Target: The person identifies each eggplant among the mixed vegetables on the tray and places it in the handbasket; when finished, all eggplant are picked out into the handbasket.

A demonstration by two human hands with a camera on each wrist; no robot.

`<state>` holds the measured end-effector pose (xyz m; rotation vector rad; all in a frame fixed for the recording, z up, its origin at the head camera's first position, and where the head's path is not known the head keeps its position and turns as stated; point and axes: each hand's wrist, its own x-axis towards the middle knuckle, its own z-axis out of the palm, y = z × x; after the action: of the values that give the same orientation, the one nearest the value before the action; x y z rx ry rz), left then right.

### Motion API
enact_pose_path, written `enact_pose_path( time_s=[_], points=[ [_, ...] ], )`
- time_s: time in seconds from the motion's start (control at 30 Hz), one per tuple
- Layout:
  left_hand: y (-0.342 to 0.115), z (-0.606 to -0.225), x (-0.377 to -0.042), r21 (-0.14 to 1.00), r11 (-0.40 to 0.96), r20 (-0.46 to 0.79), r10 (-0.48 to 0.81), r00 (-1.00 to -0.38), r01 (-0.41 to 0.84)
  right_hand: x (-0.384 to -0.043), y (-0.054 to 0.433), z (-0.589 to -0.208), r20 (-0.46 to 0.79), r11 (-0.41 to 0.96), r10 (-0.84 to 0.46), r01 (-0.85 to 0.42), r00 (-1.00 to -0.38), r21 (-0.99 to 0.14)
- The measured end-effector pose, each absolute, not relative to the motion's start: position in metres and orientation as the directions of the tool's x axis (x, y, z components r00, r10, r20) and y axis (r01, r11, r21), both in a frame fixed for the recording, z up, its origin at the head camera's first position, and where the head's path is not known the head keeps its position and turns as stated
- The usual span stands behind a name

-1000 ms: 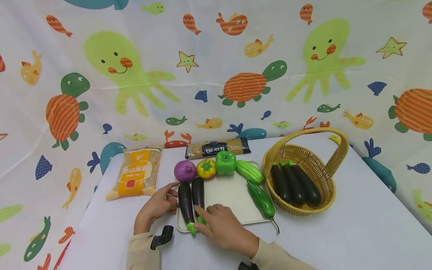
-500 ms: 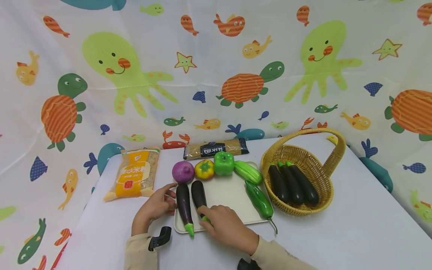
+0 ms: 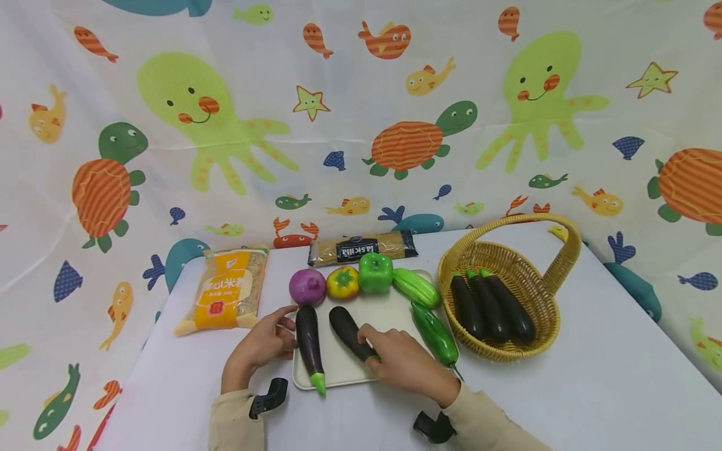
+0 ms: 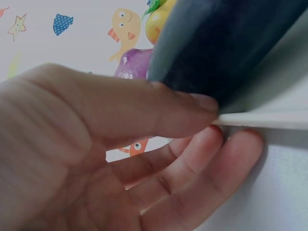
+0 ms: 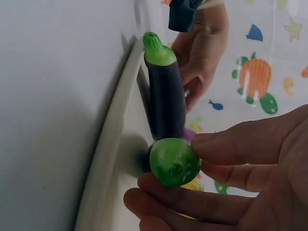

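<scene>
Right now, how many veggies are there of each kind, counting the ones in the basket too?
Eggplants: 5 (3 in the basket)
Purple onion: 1
Yellow-red bell pepper: 1
Green bell pepper: 1
Light green cucumber: 1
Long green pepper: 1
Total: 10

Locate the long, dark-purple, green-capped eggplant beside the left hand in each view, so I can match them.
Head: dark-purple eggplant below centre, slightly left.
Left wrist: eggplant large, upper right, cut off by the frame.
Right wrist: eggplant above centre, green end up.
Shared landmark: cream rectangular tray, partly visible in all three.
</scene>
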<state>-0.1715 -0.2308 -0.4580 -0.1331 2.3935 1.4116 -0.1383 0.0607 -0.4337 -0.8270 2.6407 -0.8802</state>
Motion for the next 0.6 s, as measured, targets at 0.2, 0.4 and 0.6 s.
enact_pose_path(
  time_s=[0.2, 0.4, 0.6],
  points=[
    [-0.230, -0.458, -0.172, 0.832, 0.491, -0.347, 0.103, -0.932, -0.256, -0.146, 0.071, -0.429, 0.003, 0.639, -0.551, -0.424, -0.834, -0.641],
    [-0.230, -0.458, -0.172, 0.833, 0.495, -0.343, 0.107, -0.933, -0.249, -0.157, 0.079, -0.426, 0.046, 0.553, -0.500, -0.359, -0.865, -0.752],
    [-0.230, -0.456, -0.171, 0.829, 0.499, -0.349, 0.108, -0.931, -0.253, -0.163, 0.080, -0.433, 0.076, 0.442, -0.416, -0.274, -0.906, -0.854]
  ],
)
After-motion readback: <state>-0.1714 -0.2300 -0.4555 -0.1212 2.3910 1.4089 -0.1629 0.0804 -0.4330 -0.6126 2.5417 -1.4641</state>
